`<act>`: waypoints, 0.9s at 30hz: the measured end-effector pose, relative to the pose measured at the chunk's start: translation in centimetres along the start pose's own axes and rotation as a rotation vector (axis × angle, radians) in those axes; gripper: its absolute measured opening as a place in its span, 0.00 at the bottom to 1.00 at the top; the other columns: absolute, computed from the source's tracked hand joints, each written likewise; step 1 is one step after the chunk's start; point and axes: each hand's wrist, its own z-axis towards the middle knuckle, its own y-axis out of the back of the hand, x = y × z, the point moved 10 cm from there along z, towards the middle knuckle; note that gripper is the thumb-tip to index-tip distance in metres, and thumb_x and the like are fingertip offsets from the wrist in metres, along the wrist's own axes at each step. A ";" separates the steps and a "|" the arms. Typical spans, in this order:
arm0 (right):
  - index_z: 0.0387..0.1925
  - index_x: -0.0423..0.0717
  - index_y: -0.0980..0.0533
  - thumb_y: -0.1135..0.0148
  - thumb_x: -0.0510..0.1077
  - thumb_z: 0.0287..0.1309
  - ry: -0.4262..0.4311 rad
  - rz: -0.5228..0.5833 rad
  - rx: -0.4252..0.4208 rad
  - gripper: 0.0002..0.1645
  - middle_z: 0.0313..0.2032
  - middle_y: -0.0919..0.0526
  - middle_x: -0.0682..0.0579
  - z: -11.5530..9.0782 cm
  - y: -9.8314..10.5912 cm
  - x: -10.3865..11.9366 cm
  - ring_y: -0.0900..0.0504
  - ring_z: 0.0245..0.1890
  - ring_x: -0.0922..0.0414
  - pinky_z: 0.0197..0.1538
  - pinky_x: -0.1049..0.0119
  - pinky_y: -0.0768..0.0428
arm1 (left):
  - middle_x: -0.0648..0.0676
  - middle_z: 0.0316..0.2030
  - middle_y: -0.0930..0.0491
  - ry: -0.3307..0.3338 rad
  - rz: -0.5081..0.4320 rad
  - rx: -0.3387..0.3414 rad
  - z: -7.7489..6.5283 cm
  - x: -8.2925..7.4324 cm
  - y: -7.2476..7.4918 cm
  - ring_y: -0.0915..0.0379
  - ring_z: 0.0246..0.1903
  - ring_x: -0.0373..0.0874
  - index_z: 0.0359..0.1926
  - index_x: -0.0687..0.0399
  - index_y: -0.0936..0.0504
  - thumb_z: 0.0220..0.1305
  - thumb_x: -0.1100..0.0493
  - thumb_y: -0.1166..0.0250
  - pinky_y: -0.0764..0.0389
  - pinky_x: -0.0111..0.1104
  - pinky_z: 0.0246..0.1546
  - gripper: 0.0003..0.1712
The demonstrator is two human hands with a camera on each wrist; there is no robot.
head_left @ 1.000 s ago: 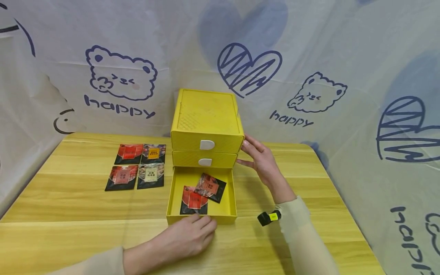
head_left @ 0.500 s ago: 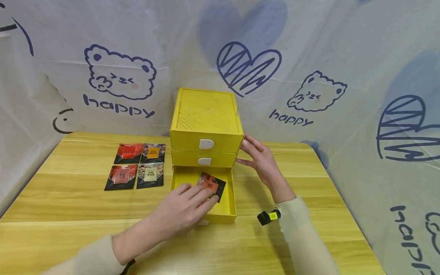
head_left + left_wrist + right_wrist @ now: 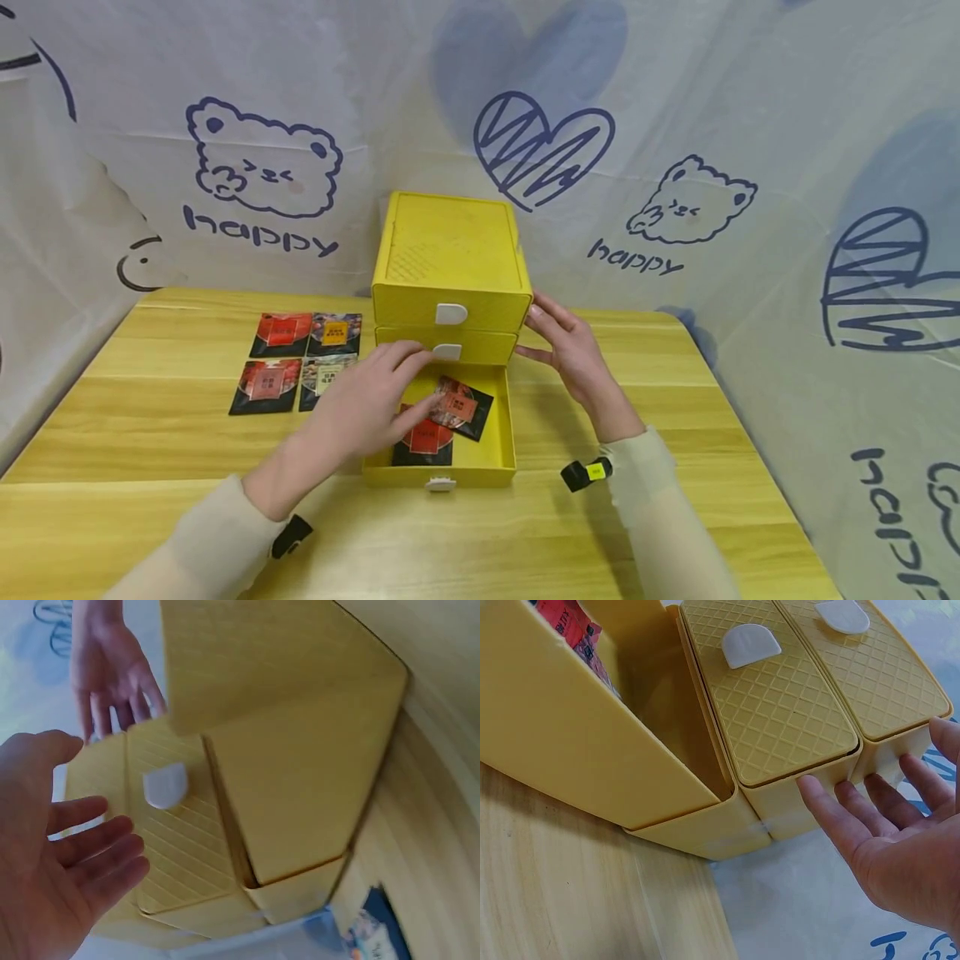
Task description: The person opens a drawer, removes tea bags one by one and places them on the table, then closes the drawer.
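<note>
A yellow drawer cabinet (image 3: 453, 242) stands at the back of the table, its bottom drawer (image 3: 483, 477) pulled out. Inside that drawer lie two flat packets, a red-labelled packet (image 3: 426, 440) and a darker packet (image 3: 467, 408) overlapping it. My left hand (image 3: 356, 408) hovers over the drawer's left side, fingers loosely spread and holding nothing, near the closed middle drawer (image 3: 487, 350) with its white handle (image 3: 166, 785). My right hand (image 3: 577, 367) rests its fingertips against the cabinet's right side, as the right wrist view also shows.
Left of the cabinet, several flat packets lie in two rows, among them a red packet (image 3: 281, 335) and a yellow-labelled packet (image 3: 336, 333). The wooden table (image 3: 187, 500) ends at a printed cloth backdrop (image 3: 420, 100).
My left hand has risen from the bottom drawer's front, crossed over the packets and moved back and left toward the middle drawer. My right hand stays at the cabinet's side.
</note>
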 end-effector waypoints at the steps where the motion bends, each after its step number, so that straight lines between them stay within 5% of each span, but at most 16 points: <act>1: 0.63 0.57 0.37 0.44 0.56 0.57 0.000 -0.002 0.001 0.32 0.64 0.39 0.52 0.0 0.0 0.0 0.35 0.57 0.55 0.50 0.45 0.27 | 0.55 0.53 0.30 0.029 -0.010 0.025 -0.1 0.6 -0.5 0.36 0.50 0.47 0.57 0.55 0.31 0.62 0.34 0.55 0.23 0.43 0.44 0.35; 6: 0.63 0.57 0.38 0.44 0.56 0.57 0.000 -0.008 0.004 0.32 0.64 0.39 0.52 -0.1 -0.1 0.0 0.35 0.57 0.54 0.50 0.45 0.27 | 0.56 0.54 0.30 0.097 -0.006 0.120 -0.3 2.0 -2.5 0.36 0.51 0.48 0.57 0.56 0.31 0.61 0.30 0.57 0.24 0.45 0.46 0.39; 14: 0.63 0.56 0.37 0.43 0.56 0.57 -0.003 0.003 -0.006 0.32 0.64 0.38 0.51 -0.1 0.1 0.0 0.35 0.57 0.54 0.50 0.44 0.28 | 0.60 0.52 0.29 0.077 0.000 0.221 -0.2 2.2 -5.3 0.34 0.49 0.51 0.52 0.63 0.27 0.57 0.43 0.41 0.25 0.43 0.47 0.31; 23: 0.63 0.56 0.37 0.44 0.55 0.57 -0.001 0.003 -0.004 0.32 0.63 0.38 0.51 -0.1 0.0 -0.1 0.35 0.57 0.54 0.50 0.45 0.27 | 0.55 0.37 0.27 0.101 0.030 0.425 -1.0 2.2 -8.5 0.34 0.35 0.46 0.37 0.58 0.24 0.55 0.45 0.38 0.23 0.37 0.33 0.20; 27: 0.63 0.56 0.37 0.44 0.55 0.58 0.003 -0.003 -0.002 0.32 0.63 0.38 0.51 0.1 0.1 -0.1 0.35 0.57 0.54 0.50 0.45 0.27 | 0.55 0.35 0.28 0.105 0.067 0.508 -1.3 2.2 -9.5 0.35 0.34 0.46 0.37 0.59 0.23 0.54 0.42 0.38 0.24 0.37 0.32 0.24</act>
